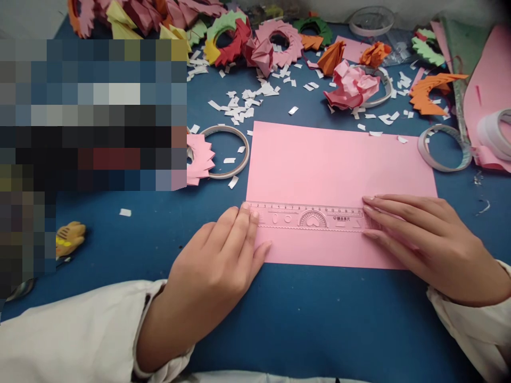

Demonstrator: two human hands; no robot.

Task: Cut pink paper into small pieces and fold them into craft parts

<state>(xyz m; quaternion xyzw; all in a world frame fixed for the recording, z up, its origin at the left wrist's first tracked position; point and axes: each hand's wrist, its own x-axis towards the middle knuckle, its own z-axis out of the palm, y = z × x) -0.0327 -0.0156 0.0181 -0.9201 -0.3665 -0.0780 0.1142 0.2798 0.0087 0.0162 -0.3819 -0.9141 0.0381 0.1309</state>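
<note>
Head view: You hold a clear ruler (313, 217) flat on a pink sheet (339, 165) at a blue desk (299, 324), one hand at either end. Your left hand (215, 260) is open, fingers laid together over the ruler's left end, thumb resting on the sheet just below it. Your right hand (439, 244) is open too, its outstretched fingers and thumb on the other end, hiding part of it. The ruler lies across the sheet's nearer half, running roughly along its near edge, with its left end close to the sheet's left side. A tape roll (246, 151) sits just left of the sheet; another roll (444, 164) sits at its far right corner. Beyond, white scraps (247, 101) litter the desk near a pink paper ring (294, 45), a crumpled pink flower (353, 85) and an orange folded piece (425, 98). White sleeves (91, 319) cover your wrists, and a yellow trinket (72, 238) lies well to your left.
</note>
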